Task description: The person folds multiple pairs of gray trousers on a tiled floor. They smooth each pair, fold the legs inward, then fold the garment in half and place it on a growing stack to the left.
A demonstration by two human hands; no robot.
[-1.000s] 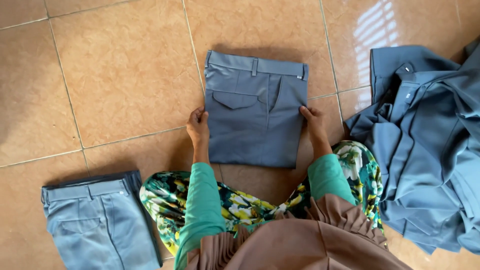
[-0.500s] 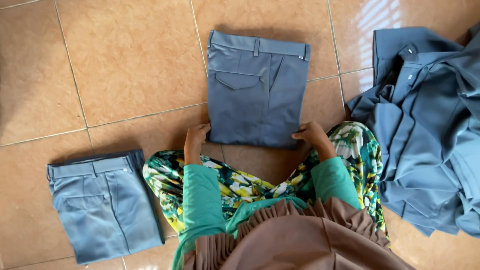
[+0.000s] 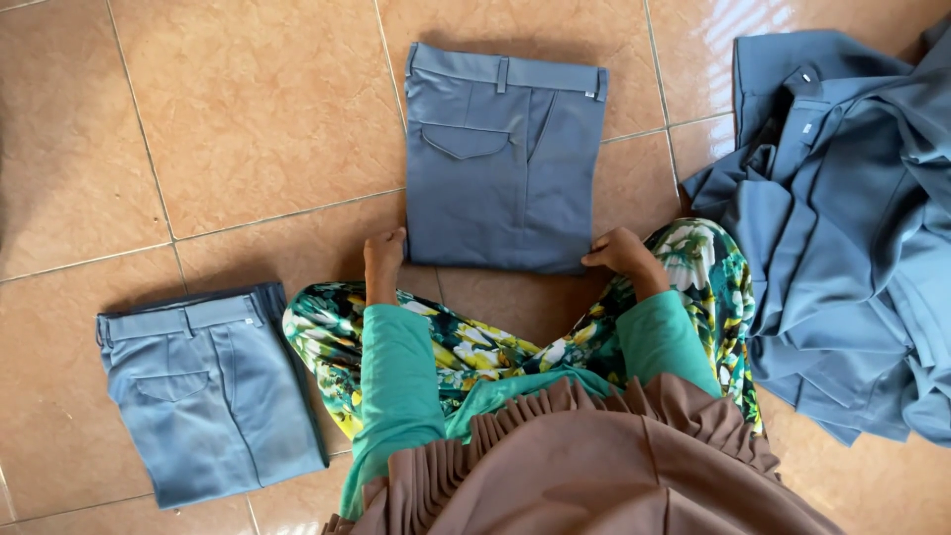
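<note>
A folded pair of grey-blue trousers lies flat on the tiled floor in front of me, waistband at the far end, a flap pocket showing. My left hand grips its near left corner. My right hand grips its near right corner, fingers curled on the bottom fold. Both arms wear green sleeves, and my knees in floral fabric sit just behind the hands.
A second folded pair of lighter blue trousers lies at my left. A loose heap of grey-blue garments fills the right side. The floor is of orange-brown tiles.
My hands have slid from the sides of the folded trousers down to their near corners. The view has shifted a little, showing more of the folded pair at the left.
</note>
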